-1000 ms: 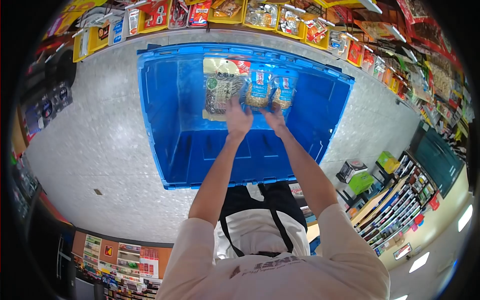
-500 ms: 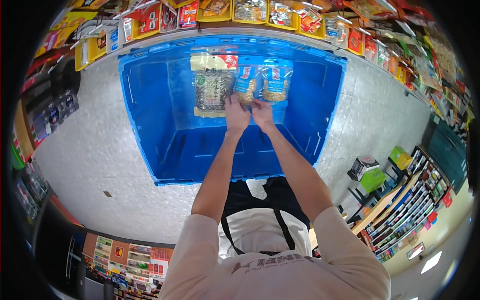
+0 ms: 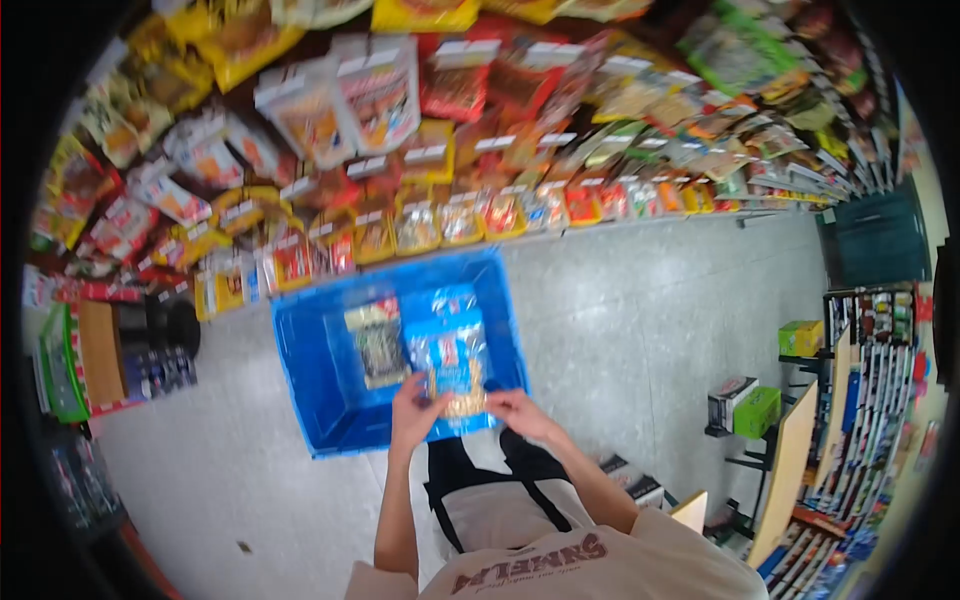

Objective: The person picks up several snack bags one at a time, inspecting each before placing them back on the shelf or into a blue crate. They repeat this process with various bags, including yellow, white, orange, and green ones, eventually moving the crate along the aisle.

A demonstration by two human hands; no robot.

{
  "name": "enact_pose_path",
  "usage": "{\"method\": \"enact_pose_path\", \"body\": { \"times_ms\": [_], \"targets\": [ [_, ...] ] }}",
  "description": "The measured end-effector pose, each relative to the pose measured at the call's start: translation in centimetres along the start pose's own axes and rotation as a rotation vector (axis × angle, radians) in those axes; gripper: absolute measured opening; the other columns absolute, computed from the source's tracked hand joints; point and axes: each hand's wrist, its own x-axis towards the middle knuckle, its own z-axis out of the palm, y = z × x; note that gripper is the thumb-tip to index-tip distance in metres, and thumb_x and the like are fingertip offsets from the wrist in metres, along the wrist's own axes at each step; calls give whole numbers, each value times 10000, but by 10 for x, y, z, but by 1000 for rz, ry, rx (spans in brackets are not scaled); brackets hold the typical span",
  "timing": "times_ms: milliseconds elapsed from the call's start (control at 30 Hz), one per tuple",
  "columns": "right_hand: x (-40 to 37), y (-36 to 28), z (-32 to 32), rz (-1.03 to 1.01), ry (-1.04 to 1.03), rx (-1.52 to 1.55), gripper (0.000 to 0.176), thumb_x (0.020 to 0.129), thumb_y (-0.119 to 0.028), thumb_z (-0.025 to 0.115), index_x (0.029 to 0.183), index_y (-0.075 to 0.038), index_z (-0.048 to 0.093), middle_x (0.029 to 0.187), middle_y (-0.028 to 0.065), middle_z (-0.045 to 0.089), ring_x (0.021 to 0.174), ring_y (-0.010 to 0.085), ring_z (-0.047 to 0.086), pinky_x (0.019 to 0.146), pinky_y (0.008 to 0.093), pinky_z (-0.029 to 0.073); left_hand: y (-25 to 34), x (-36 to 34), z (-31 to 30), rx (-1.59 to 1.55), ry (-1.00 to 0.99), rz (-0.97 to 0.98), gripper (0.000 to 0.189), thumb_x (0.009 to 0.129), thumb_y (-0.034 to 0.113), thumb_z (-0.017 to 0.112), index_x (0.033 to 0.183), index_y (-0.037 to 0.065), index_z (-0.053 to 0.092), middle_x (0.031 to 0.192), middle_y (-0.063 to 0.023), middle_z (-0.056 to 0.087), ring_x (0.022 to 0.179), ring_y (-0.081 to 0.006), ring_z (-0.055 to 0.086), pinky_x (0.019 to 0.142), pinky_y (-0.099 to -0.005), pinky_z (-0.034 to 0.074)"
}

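Observation:
A clear bag with a blue label and pale, grainy contents (image 3: 450,372) is lifted above the blue crate (image 3: 298,365). My left hand (image 3: 413,408) pinches its lower left edge, and my right hand (image 3: 518,410) grips the lower right edge. Inside the crate, left of the held bag, lies a larger bag with dark contents (image 3: 378,348). Behind the held bag shows part of another blue-labelled bag (image 3: 452,299), mostly hidden. Print on the bags is too blurred to read.
Shelves and hooks of packaged snacks (image 3: 380,95) rise beyond the crate, with a row of yellow bins (image 3: 415,232) along the bottom. To the right are a green box (image 3: 757,411) and a bookcase-like rack (image 3: 870,440). Grey floor (image 3: 620,310) surrounds the crate.
Both hands have raised a blue-labelled bag out of the crate and toward me. The head view has tilted up toward the shelves, and the crate appears lower and further left.

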Motion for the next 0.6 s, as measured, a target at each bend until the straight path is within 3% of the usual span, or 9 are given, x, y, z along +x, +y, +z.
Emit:
{"method": "enact_pose_path", "body": {
  "times_ms": [67,167,267,367,433,600],
  "targets": [
    [-29,-23,-26,33,-135,49,165,959,-107,595,1029,9,688,862,-36,605,791,63,501,690,251,430,50,-29,19,-10,-81,56,569,762,135,835,1216,-38,537,998,-124,691,780,-148,664,627,-279,544],
    [-72,-49,-56,-201,-90,93,169,946,-101,604,1033,18,687,863,6,603,765,76,518,667,262,430,92,-70,57,-225,-175,2,485,787,-24,743,1230,-8,544,1082,-97,682,974,-176,663,855,-325,549],
    [-107,-42,-103,-224,-138,52,186,932,-92,620,1059,31,680,1000,58,637,833,113,571,725,280,463,93,-95,111,-286,-200,-34,435,796,9,759,1187,-5,568,1066,-85,687,959,-155,656,865,-320,541],
    [-147,-46,-141,-245,-45,88,165,923,-50,610,1054,28,673,964,42,622,908,103,575,795,255,467,118,-112,171,-358,-236,55,402,802,0,747,1171,-3,587,1072,-78,683,963,-160,655,881,-324,533],
    [-162,-41,-162,-285,-1,151,182,915,-30,604,1079,20,666,979,41,621,931,106,581,815,254,472,129,-115,200,-224,-242,124,399,806,-10,743,1172,-2,584,1091,-72,674,982,-152,646,873,-320,535],
    [-169,-68,-184,-337,23,244,307,889,19,599,1195,5,609,1046,30,617,994,108,591,867,258,481,165,-113,241,-170,-220,221,409,802,-26,749,1170,-8,570,1117,-75,664,1003,-144,636,869,-315,537]
  ]
}}
